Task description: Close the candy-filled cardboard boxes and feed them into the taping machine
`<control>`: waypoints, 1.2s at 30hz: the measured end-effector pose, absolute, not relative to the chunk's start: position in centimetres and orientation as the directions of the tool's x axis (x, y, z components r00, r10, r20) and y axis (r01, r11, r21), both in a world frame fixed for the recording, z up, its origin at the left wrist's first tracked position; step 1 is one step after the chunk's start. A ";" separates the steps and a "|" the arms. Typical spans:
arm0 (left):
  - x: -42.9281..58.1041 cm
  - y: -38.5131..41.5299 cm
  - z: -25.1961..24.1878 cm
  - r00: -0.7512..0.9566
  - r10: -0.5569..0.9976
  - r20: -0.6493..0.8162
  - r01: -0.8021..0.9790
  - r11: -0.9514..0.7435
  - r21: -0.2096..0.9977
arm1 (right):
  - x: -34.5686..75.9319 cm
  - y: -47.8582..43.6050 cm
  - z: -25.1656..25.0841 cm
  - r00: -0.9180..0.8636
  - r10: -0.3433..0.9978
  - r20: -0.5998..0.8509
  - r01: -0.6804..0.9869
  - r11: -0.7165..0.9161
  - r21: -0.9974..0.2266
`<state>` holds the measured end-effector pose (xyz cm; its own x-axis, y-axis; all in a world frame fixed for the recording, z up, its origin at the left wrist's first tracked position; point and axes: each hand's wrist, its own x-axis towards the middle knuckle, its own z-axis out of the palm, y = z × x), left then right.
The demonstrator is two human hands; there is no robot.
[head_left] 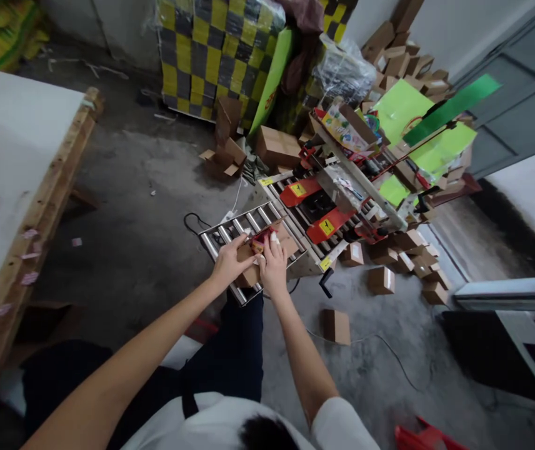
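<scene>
A white-topped wooden table (19, 144) fills nine o'clock. From centre toward two o'clock runs a steel roller-bed sealing machine with red guards (317, 209). At centre, on its near rollers, sits a small open brown cardboard box (250, 275) with a red packet (262, 238) showing inside. The left hand (230, 261) lies flat, fingers stretched along the box's nine o'clock side. The right hand (273, 265) curls over its six o'clock rim, seemingly bracing it against rolling.
</scene>
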<state>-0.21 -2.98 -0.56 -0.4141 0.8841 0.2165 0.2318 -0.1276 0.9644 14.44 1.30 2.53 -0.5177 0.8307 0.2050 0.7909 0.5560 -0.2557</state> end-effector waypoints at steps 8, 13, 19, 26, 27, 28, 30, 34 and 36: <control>-1.2 -2.7 -0.2 -0.208 0.934 0.292 0.220 -0.246 0.944 | 13.0 5.3 4.5 -0.582 0.813 0.026 0.801 0.579 -0.152; -1.8 -2.2 0.3 -0.131 0.939 0.317 0.183 -0.292 0.939 | 14.3 5.0 3.1 -0.421 0.848 0.321 0.777 0.520 -0.356; -2.2 -3.0 0.5 -0.116 0.945 0.307 0.182 -0.283 0.942 | 14.4 -0.1 1.9 -0.254 0.869 0.424 0.751 0.454 -0.480; -2.5 -6.1 0.3 -0.368 0.926 0.083 -0.036 -0.103 0.994 | 14.4 2.5 2.5 -0.643 0.754 0.137 0.718 0.655 -0.234; -2.6 -7.1 -0.1 -0.436 0.900 0.021 -0.072 -0.058 0.996 | 14.8 5.2 3.2 -0.612 0.778 0.146 0.728 0.625 -0.280; -2.6 -8.3 -0.6 -0.493 0.869 -0.035 -0.104 -0.019 0.994 | 15.5 8.1 4.0 -0.569 0.807 0.160 0.738 0.586 -0.334; -2.7 -11.7 -1.5 -0.558 0.821 -0.125 -0.158 0.043 0.986 | 17.0 13.5 6.1 -0.477 0.855 0.201 0.737 0.514 -0.439; -2.9 -20.8 -0.2 -0.610 0.775 -0.167 -0.116 0.121 0.986 | 16.7 18.5 7.1 -0.345 0.793 0.502 0.461 0.609 -0.645; -3.8 -25.8 2.0 -0.707 0.704 -0.067 0.058 0.151 0.987 | 13.1 16.5 5.0 -0.311 0.735 0.603 0.240 0.674 -0.698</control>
<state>-3.77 -25.79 2.01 -0.7073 0.7038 -0.0666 0.0576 0.1514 0.9868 13.12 16.49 5.05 -0.3110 0.7350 0.6026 0.2404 0.6742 -0.6983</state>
